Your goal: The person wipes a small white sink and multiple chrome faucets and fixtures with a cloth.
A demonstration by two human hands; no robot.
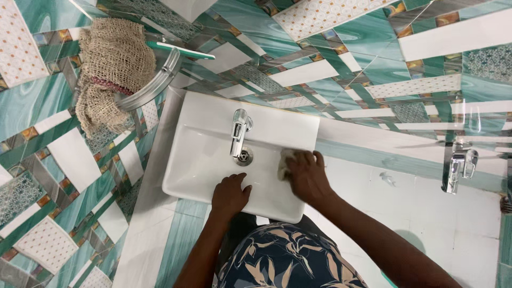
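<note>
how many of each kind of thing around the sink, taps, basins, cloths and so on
taps: 2 (one on the basin, one on the wall at right)
basins: 1
scrub cloths: 1, under the right hand
woven net scrubbers: 1, on the corner shelf
corner shelves: 1
hands: 2 (left hand, right hand)
total: 8
</note>
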